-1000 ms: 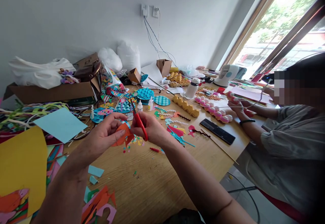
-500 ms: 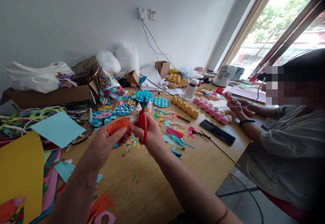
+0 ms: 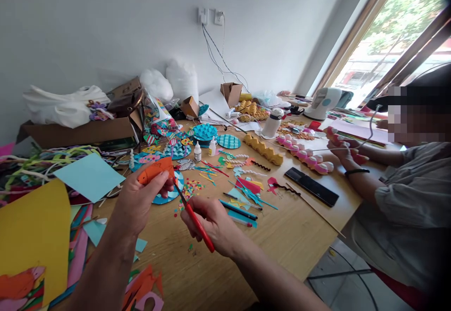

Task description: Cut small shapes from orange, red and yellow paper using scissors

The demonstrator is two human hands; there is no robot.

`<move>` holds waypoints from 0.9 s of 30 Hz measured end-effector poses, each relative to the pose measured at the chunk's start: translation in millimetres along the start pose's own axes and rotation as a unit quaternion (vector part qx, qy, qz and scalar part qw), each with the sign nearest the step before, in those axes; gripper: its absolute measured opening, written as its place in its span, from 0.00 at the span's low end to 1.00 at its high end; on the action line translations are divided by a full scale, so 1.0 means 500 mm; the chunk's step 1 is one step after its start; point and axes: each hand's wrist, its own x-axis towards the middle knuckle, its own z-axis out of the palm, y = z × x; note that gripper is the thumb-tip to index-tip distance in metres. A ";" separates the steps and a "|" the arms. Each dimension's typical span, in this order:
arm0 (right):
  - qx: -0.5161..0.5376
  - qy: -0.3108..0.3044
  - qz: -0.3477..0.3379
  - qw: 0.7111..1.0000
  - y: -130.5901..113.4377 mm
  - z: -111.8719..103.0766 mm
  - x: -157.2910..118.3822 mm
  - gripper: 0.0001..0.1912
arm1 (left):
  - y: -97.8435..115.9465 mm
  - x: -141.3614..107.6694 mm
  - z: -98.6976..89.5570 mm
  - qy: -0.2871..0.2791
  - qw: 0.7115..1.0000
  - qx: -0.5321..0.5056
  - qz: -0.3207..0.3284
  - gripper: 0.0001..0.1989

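Pinched in my left hand (image 3: 141, 196) is a piece of orange paper (image 3: 155, 169) with drawn dark lines. My right hand (image 3: 211, 221) grips red-handled scissors (image 3: 198, 224), whose dark blades point up and left at the paper's lower right edge. Whether the blades touch the paper I cannot tell. Below the paper lies a blue and white striped disc (image 3: 168, 194), partly hidden by my left hand. Confetti dots (image 3: 192, 188) are scattered just right of it.
Two small glue bottles (image 3: 198, 152) stand behind the confetti. Pens (image 3: 239, 210) and paper strips lie to the right, near a black phone (image 3: 311, 187). Yellow card (image 3: 35, 236) and paper scraps cover the left side. Across the right, another person's hands (image 3: 341, 149) hold a pink and white piece.
My right hand has moved down and right, turning the scissors from upright to slanting up-left. The orange paper has shifted slightly left and up. The view has swung a little left.
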 end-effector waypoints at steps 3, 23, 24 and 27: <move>-0.002 -0.004 0.010 1.000 0.007 0.004 0.004 0.15 | 0.004 -0.003 0.004 0.018 0.999 -0.026 -0.016 0.09; -0.007 0.013 -0.012 1.000 0.017 -0.005 0.016 0.16 | 0.003 -0.005 0.014 -0.014 0.995 -0.084 -0.060 0.06; -0.006 0.012 -0.011 1.000 0.017 -0.006 0.016 0.16 | 0.002 -0.005 0.014 -0.016 0.994 -0.086 -0.061 0.06; -0.007 0.008 -0.007 1.000 0.019 -0.009 0.014 0.16 | 0.000 -0.004 0.016 -0.021 0.994 -0.087 -0.062 0.06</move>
